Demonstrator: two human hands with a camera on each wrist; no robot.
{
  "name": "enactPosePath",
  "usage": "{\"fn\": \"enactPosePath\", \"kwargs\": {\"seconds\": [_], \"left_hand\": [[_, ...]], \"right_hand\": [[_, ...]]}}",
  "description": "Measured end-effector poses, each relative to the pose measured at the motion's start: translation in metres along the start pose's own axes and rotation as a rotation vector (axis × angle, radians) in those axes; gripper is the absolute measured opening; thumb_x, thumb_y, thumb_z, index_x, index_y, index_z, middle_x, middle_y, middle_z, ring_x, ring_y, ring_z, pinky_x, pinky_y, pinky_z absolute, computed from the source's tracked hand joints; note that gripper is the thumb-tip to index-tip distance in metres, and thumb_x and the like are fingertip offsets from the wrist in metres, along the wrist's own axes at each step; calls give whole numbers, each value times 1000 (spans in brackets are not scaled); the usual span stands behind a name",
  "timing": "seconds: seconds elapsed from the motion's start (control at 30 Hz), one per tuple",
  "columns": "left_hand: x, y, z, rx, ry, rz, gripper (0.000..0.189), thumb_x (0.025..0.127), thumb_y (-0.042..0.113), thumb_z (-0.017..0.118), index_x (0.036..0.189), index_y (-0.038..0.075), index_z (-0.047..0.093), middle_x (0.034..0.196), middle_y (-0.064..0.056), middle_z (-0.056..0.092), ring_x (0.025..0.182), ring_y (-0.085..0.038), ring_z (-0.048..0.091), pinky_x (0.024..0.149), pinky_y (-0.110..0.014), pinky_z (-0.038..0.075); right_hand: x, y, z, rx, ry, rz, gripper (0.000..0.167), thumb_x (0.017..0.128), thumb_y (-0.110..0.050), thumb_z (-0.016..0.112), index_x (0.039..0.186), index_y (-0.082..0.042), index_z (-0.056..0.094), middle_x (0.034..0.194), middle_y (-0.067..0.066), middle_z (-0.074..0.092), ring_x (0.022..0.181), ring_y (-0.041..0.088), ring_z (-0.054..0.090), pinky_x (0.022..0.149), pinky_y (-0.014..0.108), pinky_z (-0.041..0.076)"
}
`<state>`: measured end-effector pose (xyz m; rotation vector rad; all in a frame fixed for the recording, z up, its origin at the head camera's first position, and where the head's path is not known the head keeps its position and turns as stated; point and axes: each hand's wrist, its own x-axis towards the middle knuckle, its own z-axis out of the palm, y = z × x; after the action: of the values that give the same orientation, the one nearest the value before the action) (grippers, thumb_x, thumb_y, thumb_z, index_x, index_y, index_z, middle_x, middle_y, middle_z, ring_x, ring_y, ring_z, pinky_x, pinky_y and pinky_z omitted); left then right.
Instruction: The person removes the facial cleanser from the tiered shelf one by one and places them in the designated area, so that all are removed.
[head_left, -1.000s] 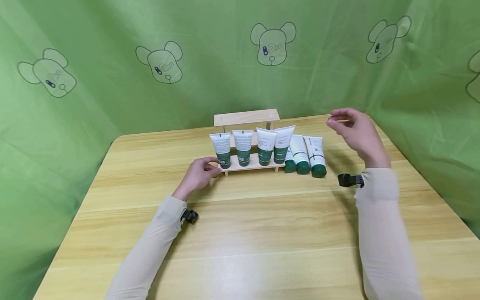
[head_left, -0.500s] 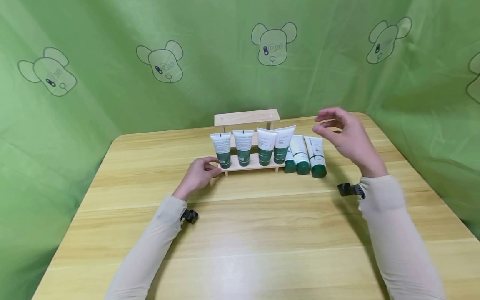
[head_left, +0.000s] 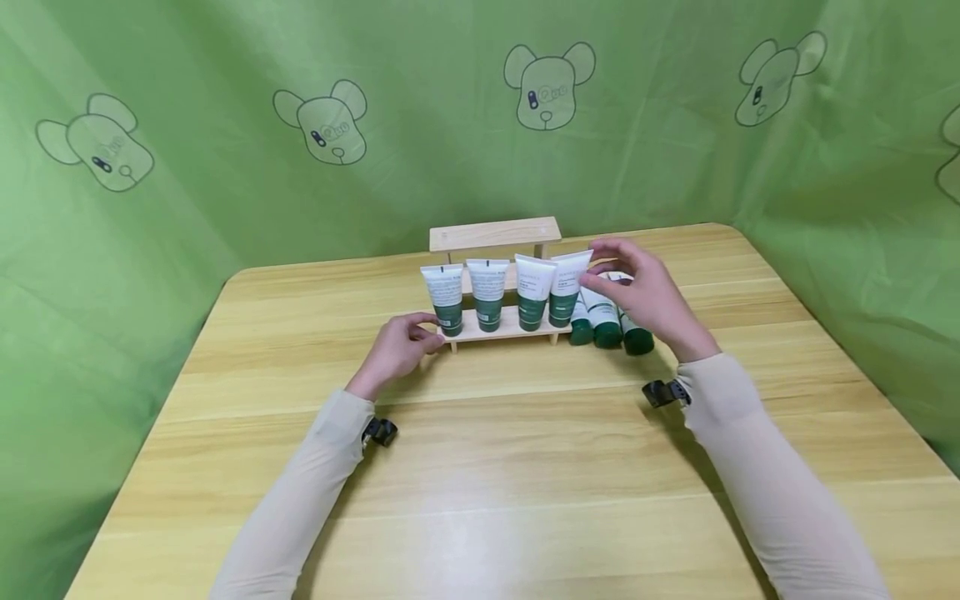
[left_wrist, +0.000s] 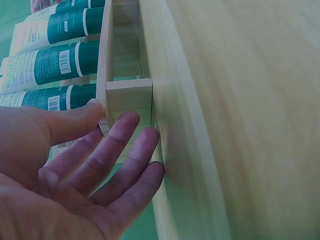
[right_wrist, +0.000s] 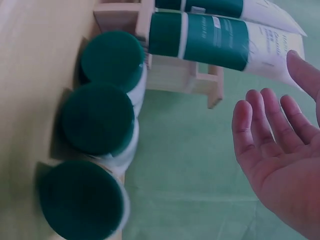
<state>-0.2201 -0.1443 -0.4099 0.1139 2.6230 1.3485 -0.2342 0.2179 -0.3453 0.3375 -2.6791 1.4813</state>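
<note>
Several white-and-green squeeze tubes stand cap down on the lowest step of a tiered wooden rack [head_left: 501, 327]. At the rack's left end, my left hand [head_left: 397, 346] holds it, thumb [left_wrist: 82, 120] on the front edge and fingers by the leg [left_wrist: 129, 94]. My right hand [head_left: 648, 292] is at the top of the rightmost standing tube [head_left: 562, 310], which leans right. Its thumb [right_wrist: 304, 72] overlaps the tube's white end in the right wrist view, with the fingers [right_wrist: 244, 125] spread apart from it. The tube left of that [head_left: 532, 312] stands close beside it.
To the right of the rack, three more tubes lie on the wooden table [head_left: 465, 467], green caps [right_wrist: 82, 200] facing front, partly behind my right hand. The rack's top step [head_left: 495, 234] bears nothing. A green curtain [head_left: 435, 125] hangs behind.
My right hand has moved left and down from above the table's right side to the rightmost standing tube. The left hand, the rack and the tubes have stayed put.
</note>
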Motion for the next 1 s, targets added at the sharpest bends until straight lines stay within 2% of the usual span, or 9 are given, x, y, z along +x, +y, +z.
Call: {"fn": "enactPosePath", "kwargs": {"seconds": [0.13, 0.23, 0.4, 0.63, 0.73, 0.83, 1.0], "left_hand": [[1, 0, 0, 0, 0, -5, 42, 97, 22, 72, 137, 11, 63, 112, -13, 75, 93, -25, 70, 73, -32, 56], [2, -1, 0, -1, 2, -8, 41, 97, 21, 72, 136, 11, 64, 112, -13, 75, 93, -25, 70, 73, -32, 55], [1, 0, 0, -8, 3, -13, 41, 97, 21, 72, 137, 11, 64, 111, -13, 74, 92, -25, 70, 72, -32, 55], [0, 0, 0, -11, 1, -12, 42, 97, 21, 72, 137, 11, 63, 112, -13, 74, 93, -26, 70, 72, -32, 56], [0, 0, 0, -7, -1, -8, 41, 98, 21, 71, 137, 10, 63, 112, -14, 75, 94, -26, 71, 72, -31, 55], [0, -1, 0, -2, -1, 0, 41, 98, 21, 71, 137, 10, 63, 112, -14, 75, 94, -26, 71, 72, -31, 55], [1, -1, 0, 5, 1, 11, 40, 98, 22, 71, 136, 12, 64, 111, -13, 75, 94, -25, 71, 72, -31, 55]], "right_hand": [[2, 3, 6, -3, -23, 12, 57, 96, -35, 73, 142, -10, 52, 130, 10, 60, 118, 25, 61, 82, 17, 50], [3, 5, 11, -15, -29, 11, 54, 96, -35, 73, 139, -9, 53, 130, 11, 60, 119, 26, 62, 86, 22, 50], [4, 6, 15, -26, -14, 7, 45, 97, -35, 71, 131, -9, 57, 128, 12, 65, 118, 28, 62, 93, 35, 49], [3, 5, 16, -46, 12, 24, 36, 97, -35, 71, 116, -7, 59, 122, 13, 67, 116, 28, 64, 93, 38, 50], [1, 4, 13, -58, 19, 33, 37, 97, -37, 71, 117, -7, 60, 122, 14, 67, 118, 29, 63, 95, 40, 50], [0, 3, 9, -63, 28, 46, 41, 97, -41, 70, 120, -9, 60, 123, 12, 67, 120, 28, 62, 94, 38, 50], [-2, 3, -2, -54, 48, 71, 47, 96, -48, 69, 123, -10, 59, 125, 9, 66, 119, 23, 62, 87, 24, 51]]}}
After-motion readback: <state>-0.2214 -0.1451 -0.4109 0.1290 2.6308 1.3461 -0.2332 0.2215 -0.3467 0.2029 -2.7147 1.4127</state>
